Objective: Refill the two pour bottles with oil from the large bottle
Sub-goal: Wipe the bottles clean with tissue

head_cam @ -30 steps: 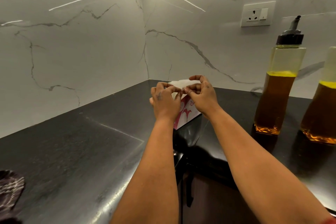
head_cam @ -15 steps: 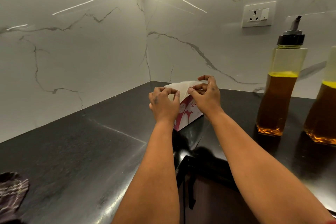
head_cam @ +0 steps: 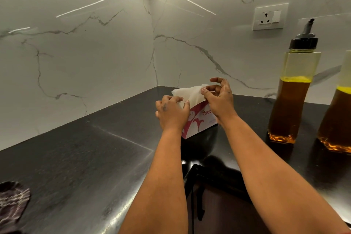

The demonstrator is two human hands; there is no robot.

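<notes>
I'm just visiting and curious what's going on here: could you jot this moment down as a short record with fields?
Place: dark countertop in a marble-walled corner
Left hand: holds the tissue box
Right hand: pinches a white tissue sticking out of the box
Pour bottle: upright, capped with a spout, partly full of amber oil
Second bottle: at the right edge, top out of view
Wall: socket

A single head-worn wide-angle view looks forward and down, close over a dark countertop (head_cam: 76, 157) corner.
</notes>
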